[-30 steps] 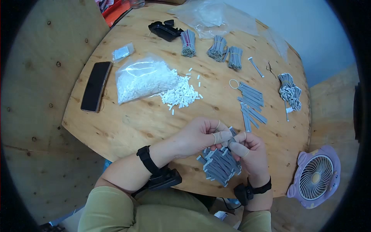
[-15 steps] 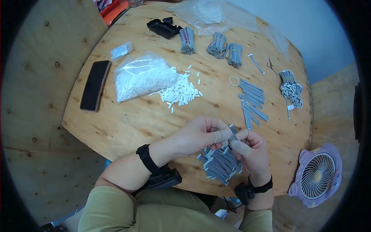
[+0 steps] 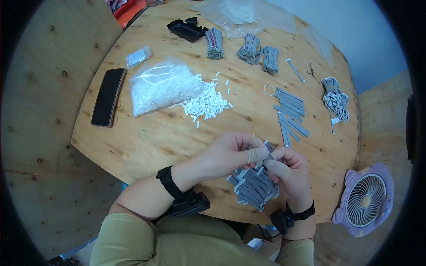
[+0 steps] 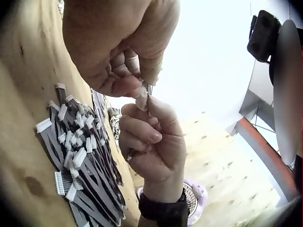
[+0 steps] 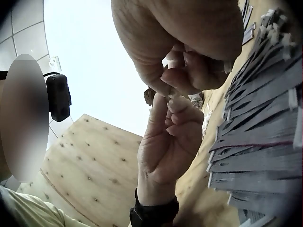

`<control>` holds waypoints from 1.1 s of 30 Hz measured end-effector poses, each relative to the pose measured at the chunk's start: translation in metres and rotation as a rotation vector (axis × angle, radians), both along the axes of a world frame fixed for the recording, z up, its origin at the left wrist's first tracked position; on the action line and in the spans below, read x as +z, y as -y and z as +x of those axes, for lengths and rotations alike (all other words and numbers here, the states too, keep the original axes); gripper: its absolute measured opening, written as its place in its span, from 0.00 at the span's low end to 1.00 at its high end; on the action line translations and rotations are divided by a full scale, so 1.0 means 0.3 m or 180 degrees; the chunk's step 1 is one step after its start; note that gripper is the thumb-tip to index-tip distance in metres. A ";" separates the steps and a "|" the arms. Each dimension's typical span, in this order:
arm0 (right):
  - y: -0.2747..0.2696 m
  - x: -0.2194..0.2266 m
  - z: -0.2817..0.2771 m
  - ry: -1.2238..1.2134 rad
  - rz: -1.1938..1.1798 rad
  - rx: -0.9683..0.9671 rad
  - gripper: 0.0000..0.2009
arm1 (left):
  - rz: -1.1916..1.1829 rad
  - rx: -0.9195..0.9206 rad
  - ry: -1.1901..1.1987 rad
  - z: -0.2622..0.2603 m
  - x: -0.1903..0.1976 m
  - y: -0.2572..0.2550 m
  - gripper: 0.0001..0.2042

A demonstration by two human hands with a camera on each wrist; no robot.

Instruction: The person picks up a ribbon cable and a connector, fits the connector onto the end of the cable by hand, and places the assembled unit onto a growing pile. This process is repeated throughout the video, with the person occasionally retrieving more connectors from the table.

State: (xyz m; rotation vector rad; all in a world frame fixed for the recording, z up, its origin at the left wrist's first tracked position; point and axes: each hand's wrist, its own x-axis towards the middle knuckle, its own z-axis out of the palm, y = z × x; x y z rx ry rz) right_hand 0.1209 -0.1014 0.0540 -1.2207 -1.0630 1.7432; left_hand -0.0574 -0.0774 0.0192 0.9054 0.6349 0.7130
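Both hands meet over the near part of the table, with pale finger cots on thumbs and fingertips. My left hand (image 3: 242,153) pinches a short grey ribbon cable (image 3: 268,156) between thumb and fingers. From the other side, my right hand (image 3: 289,167) pinches the same cable, its thumb close to the left thumb. Fingers cover most of the cable in both wrist views. Just below the hands lies a pile of grey ribbon cables (image 3: 254,189) with white connectors (image 4: 80,156) on their ends.
Left of centre, a clear bag of white pieces (image 3: 162,88) spills a loose heap (image 3: 206,103). Beyond are a phone (image 3: 108,97), rubber-banded cable bundles (image 3: 270,60) and a black holder (image 3: 186,30). Loose grey strips (image 3: 290,108) lie right of centre; a purple fan (image 3: 364,200) stands right.
Both hands keep their pinch on the ribbon cable, with only slight finger movement. The head view has shifted a little.
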 end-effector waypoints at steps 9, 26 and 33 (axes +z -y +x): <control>0.001 -0.004 0.000 -0.0115 0.0005 -0.0031 0.03 | -0.0083 0.0065 -0.0063 0.002 0.005 0.000 0.08; -0.005 -0.006 -0.009 -0.0093 0.0203 -0.0367 0.03 | -0.0738 0.0140 0.0726 0.005 0.034 0.002 0.09; 0.000 0.004 -0.011 -0.0299 0.0138 -0.0301 0.03 | -0.0859 -0.0012 0.0777 -0.014 0.019 -0.013 0.09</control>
